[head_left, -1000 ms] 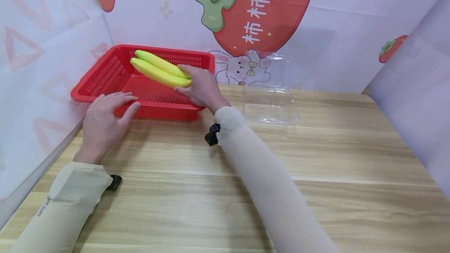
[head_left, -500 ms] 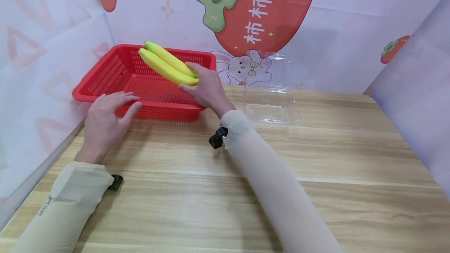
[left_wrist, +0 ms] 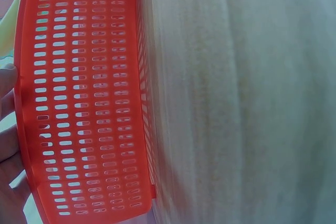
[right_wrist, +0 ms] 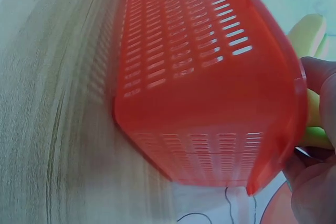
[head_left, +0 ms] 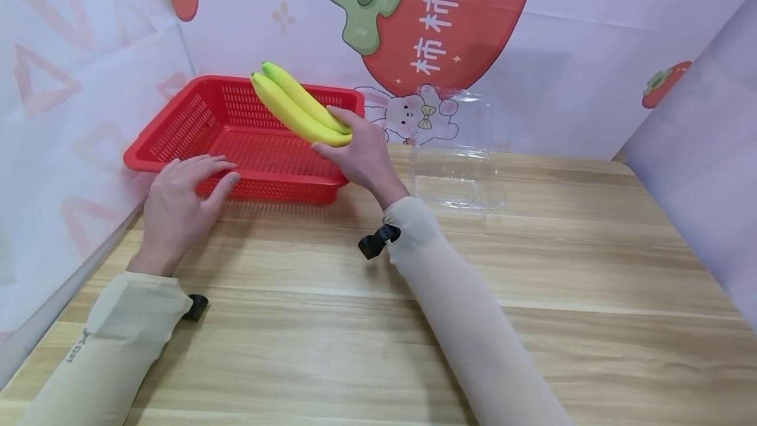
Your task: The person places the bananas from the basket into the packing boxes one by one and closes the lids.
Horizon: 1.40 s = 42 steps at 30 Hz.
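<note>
A pair of yellow bananas (head_left: pixel 298 107) with greenish tips is held by my right hand (head_left: pixel 367 153), thumb on the near side and fingers on the far side of their lower right end. The bananas tilt up to the left above the red plastic basket (head_left: pixel 266 179). In the right wrist view, yellow banana ends (right_wrist: pixel 313 114) show beside the thumb, past the basket corner. My left hand (head_left: pixel 180 206) is at the basket's near left rim, fingers relaxed, thumb apart. The left wrist view has its fingers (left_wrist: pixel 9 150) beside the rim, holding nothing visible.
A clear plastic clamshell box (head_left: pixel 452 179) stands with its lid raised, right of the basket on the wooden table (head_left: pixel 331 347). Printed cloth walls (head_left: pixel 579 71) enclose the back and sides.
My right hand has carried the bananas rightward, and their far tips have risen above the basket's back rim. The left hand has stayed at the basket's near rim.
</note>
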Motion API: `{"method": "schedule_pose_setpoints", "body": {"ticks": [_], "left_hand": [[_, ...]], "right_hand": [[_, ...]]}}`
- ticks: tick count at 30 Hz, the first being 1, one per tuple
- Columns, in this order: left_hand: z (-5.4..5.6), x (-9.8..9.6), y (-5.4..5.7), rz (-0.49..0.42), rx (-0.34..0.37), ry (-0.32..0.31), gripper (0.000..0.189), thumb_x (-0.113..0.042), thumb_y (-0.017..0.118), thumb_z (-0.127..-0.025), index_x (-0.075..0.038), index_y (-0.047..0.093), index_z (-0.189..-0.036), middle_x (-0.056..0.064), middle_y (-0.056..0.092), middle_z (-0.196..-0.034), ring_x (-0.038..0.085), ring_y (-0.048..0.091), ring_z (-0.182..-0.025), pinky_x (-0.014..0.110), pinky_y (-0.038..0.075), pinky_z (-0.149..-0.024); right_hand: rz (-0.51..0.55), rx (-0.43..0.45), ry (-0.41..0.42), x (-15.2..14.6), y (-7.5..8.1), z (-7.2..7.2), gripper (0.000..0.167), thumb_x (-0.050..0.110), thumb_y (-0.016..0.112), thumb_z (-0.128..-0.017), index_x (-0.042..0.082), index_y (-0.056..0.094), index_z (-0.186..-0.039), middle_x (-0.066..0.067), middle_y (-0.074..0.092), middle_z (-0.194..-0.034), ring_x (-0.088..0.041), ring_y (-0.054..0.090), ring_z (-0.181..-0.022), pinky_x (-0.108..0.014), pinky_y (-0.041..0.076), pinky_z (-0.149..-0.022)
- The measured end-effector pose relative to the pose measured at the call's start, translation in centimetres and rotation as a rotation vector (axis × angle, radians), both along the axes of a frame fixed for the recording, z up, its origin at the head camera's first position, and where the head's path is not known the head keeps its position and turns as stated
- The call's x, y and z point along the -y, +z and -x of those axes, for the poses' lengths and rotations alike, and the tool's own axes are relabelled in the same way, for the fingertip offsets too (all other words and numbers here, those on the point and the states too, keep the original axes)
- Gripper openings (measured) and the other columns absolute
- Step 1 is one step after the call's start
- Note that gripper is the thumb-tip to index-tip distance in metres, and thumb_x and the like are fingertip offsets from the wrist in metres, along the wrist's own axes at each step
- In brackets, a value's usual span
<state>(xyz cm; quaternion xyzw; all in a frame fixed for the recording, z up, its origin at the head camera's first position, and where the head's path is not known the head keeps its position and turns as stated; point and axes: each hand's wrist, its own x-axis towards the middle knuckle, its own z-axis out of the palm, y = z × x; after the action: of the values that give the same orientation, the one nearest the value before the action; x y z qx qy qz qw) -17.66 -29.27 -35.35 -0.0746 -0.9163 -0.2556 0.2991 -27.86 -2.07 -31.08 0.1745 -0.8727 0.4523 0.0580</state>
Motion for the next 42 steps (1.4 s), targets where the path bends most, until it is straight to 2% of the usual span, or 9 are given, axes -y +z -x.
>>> {"method": "schedule_pose_setpoints", "body": {"ticks": [8,18,26,31,35,38,42], "left_hand": [[-0.1,0.0,0.1,-0.001,-0.006,0.000,0.035,-0.029,0.075,-0.100,-0.009,0.076,-0.129,0.020,0.074,-0.133,0.045,0.066,-0.128,0.059,0.046,-0.118],[-0.3,-0.1,0.2,-0.003,-0.005,-0.010,0.035,-0.027,0.076,-0.099,-0.009,0.076,-0.128,0.020,0.074,-0.134,0.044,0.066,-0.128,0.061,0.045,-0.118],[-0.3,-0.2,0.2,-0.002,-0.008,-0.011,0.035,-0.027,0.076,-0.099,-0.008,0.076,-0.128,0.020,0.074,-0.133,0.044,0.066,-0.128,0.060,0.044,-0.120],[-0.4,-0.2,0.1,0.004,-0.006,-0.009,0.034,-0.026,0.076,-0.099,-0.008,0.076,-0.128,0.020,0.074,-0.133,0.043,0.066,-0.127,0.061,0.047,-0.115],[-0.3,-0.3,0.1,0.005,-0.005,-0.010,0.034,-0.026,0.076,-0.099,-0.008,0.076,-0.128,0.020,0.074,-0.133,0.044,0.066,-0.128,0.061,0.045,-0.118],[-0.3,-0.2,0.2,0.006,-0.008,-0.010,0.034,-0.026,0.076,-0.099,-0.008,0.076,-0.127,0.020,0.074,-0.133,0.044,0.066,-0.128,0.061,0.043,-0.120],[-0.4,-0.2,0.3,0.010,-0.011,-0.006,0.034,-0.026,0.076,-0.099,-0.008,0.076,-0.127,0.020,0.074,-0.133,0.043,0.066,-0.127,0.061,0.046,-0.116]], "right_hand": [[0.038,-0.022,-0.011,-0.8,0.0,-0.8,0.070,0.032,0.085,-0.091,0.024,0.056,-0.154,-0.003,0.066,-0.124,-0.019,0.060,-0.105,-0.030,0.057,-0.085],[0.057,-0.022,-0.058,-1.9,0.0,-1.8,0.073,0.032,0.086,-0.089,0.024,0.056,-0.155,-0.001,0.065,-0.128,-0.018,0.060,-0.108,-0.029,0.061,-0.086],[0.093,-0.017,-0.065,-2.6,0.4,-2.0,0.070,0.028,0.086,-0.090,0.020,0.058,-0.153,-0.004,0.064,-0.130,-0.020,0.059,-0.111,-0.033,0.060,-0.088],[0.090,-0.016,-0.066,-3.2,0.7,-2.1,0.069,0.027,0.086,-0.090,0.019,0.058,-0.153,-0.004,0.065,-0.129,-0.021,0.059,-0.110,-0.033,0.060,-0.087],[0.094,-0.006,-0.063,-3.7,1.0,-2.1,0.069,0.026,0.086,-0.090,0.018,0.059,-0.152,-0.005,0.065,-0.128,-0.021,0.059,-0.111,-0.033,0.060,-0.087],[0.099,0.002,-0.060,-4.0,1.3,-2.2,0.069,0.026,0.087,-0.090,0.019,0.059,-0.152,-0.004,0.064,-0.129,-0.021,0.060,-0.111,-0.032,0.061,-0.088],[0.091,0.009,-0.061,-4.4,1.6,-2.4,0.069,0.030,0.087,-0.089,0.022,0.060,-0.152,-0.002,0.064,-0.130,-0.020,0.061,-0.109,-0.028,0.062,-0.087]]}}
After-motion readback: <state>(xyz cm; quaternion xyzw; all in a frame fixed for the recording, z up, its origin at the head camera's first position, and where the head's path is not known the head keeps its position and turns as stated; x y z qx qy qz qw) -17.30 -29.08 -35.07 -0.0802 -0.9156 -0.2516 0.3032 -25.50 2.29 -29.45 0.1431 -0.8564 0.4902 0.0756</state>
